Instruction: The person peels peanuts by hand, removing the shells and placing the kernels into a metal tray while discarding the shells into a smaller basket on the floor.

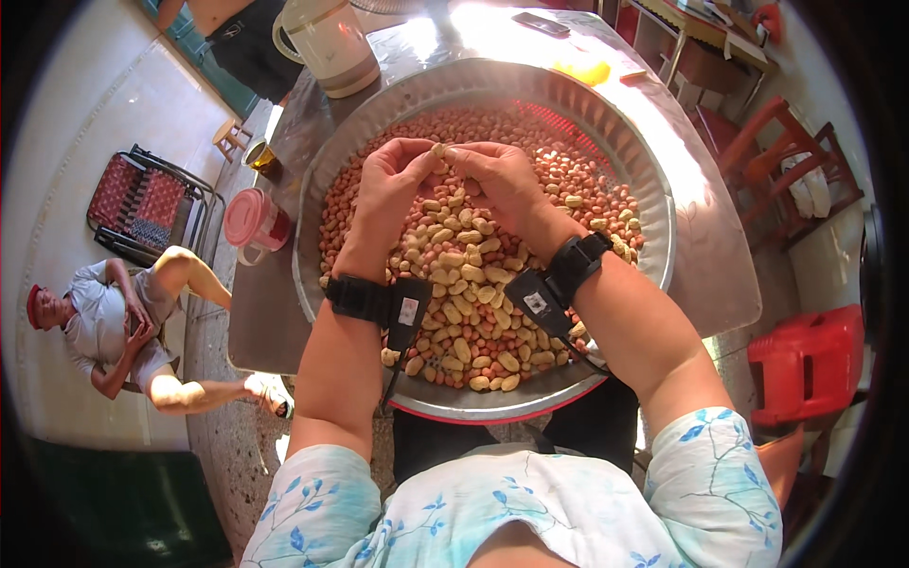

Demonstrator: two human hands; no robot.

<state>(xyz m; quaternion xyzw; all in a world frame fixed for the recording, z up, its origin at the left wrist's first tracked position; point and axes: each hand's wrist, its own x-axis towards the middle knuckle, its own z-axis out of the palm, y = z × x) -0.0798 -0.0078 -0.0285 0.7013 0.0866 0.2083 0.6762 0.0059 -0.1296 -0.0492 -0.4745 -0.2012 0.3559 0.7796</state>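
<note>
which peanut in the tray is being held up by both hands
The pale peanut pinched between the fingertips of the left hand and right hand, raised above the pile; the others lie loose in the metal tray.

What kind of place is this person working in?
Probably a home's tiled room or porch, not a workshop: a big metal tray of peanuts on a table, an electric kettle, and a folding chair.

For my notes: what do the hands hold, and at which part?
Both hands, left hand and right hand, pinch one peanut pod at its ends, above the metal tray.
</note>
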